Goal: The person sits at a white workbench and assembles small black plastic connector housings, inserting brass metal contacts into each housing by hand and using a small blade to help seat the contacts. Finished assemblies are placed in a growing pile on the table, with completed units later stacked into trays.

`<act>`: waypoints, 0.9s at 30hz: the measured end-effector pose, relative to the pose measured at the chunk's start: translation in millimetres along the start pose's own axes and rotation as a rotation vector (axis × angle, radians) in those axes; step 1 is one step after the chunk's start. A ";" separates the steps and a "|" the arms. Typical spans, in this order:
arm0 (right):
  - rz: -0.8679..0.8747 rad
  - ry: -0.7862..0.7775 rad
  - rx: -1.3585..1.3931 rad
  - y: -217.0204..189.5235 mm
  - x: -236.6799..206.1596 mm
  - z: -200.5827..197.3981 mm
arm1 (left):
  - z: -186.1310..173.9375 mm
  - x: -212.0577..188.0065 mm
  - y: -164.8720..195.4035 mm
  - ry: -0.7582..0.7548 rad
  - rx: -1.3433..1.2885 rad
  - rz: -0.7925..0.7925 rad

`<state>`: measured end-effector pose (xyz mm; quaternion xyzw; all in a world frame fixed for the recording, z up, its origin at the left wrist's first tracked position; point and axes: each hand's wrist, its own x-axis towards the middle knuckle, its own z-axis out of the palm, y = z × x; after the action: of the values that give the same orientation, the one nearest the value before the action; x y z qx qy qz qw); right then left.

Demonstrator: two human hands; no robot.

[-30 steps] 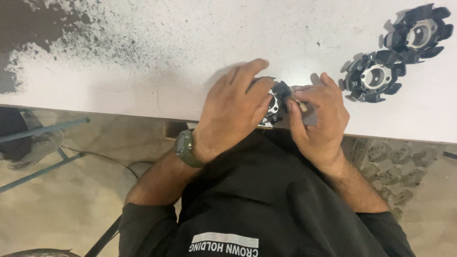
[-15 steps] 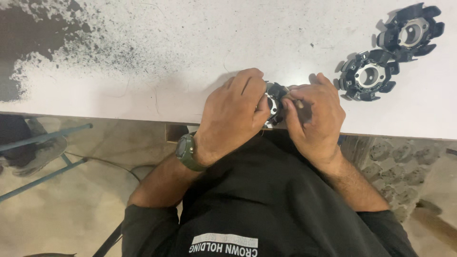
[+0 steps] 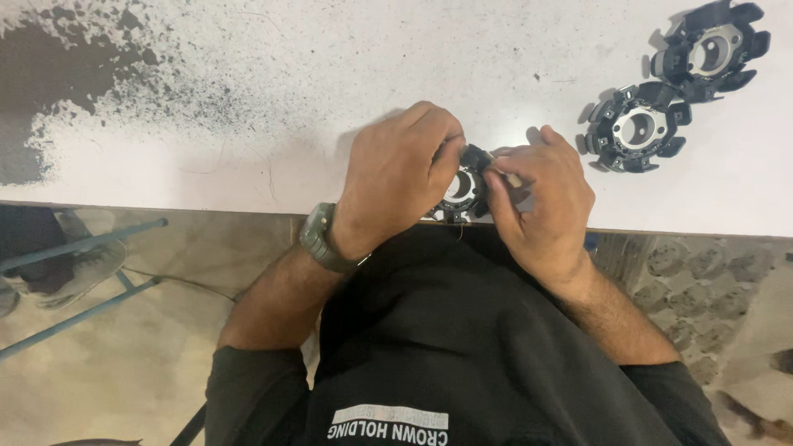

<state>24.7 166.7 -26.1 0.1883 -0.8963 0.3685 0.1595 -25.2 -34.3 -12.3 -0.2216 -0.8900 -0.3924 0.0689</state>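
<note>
Count: three black plastic ring-shaped parts with notched outer lugs and a pale metal centre. One is in the hands [image 3: 462, 188], two lie loose on the white worktop [image 3: 248, 99].

The held ring sits at the near edge of the worktop, right in front of the person's chest, mostly covered by both hands. Only its middle and a few lugs show between the fingers.

The two loose rings are at the far right of the worktop, well apart from the hands. The nearer one [image 3: 634, 129] lies flat; the farther one [image 3: 712, 51] is beyond it toward the corner, just beside it, edges close or touching, can't tell which.

Left hand [image 3: 396, 177]: palm down, fingers curled tight over the left side and top of the held ring, clamped on it. Wrist bent inward, forearm coming in from the lower left. One dark green wristwatch [image 3: 322, 238] on that wrist.

Right hand [image 3: 541, 198]: fingers bunched, thumb and forefinger pinched together at the ring's right rim, on a small pale piece [image 3: 505, 175] too small to identify. Forearm comes in from the lower right.

Worktop has one large dark worn patch [image 3: 58, 91] at the left with black speckling spreading from it. Person wears a black top [image 3: 462, 330].
</note>
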 end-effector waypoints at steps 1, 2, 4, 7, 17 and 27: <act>-0.001 -0.001 0.008 -0.2 0.3 -0.1 | 0.7 1.4 0.6 0.012 0.030 -0.006; -0.005 -0.003 0.008 -0.3 0.6 -0.4 | 0.8 1.4 1.5 0.014 0.028 -0.010; -0.015 -0.003 0.009 -0.2 1.6 -0.9 | -0.3 -0.5 3.6 0.020 0.027 -0.018; -0.018 -0.010 0.003 0.1 2.6 -2.4 | -7.8 -8.9 5.2 0.028 -0.052 0.074; -0.016 -0.009 -0.028 -0.8 5.3 -3.4 | -24.4 -20.8 5.6 -0.102 0.160 0.264; -0.138 0.040 0.009 3.9 -7.3 -1.3 | -6.1 -24.7 5.7 0.002 -0.018 0.037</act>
<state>29.6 171.8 -30.6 0.2428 -0.8761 0.3644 0.2016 -0.9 -43.8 -11.7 -0.2383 -0.8821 -0.3993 0.0753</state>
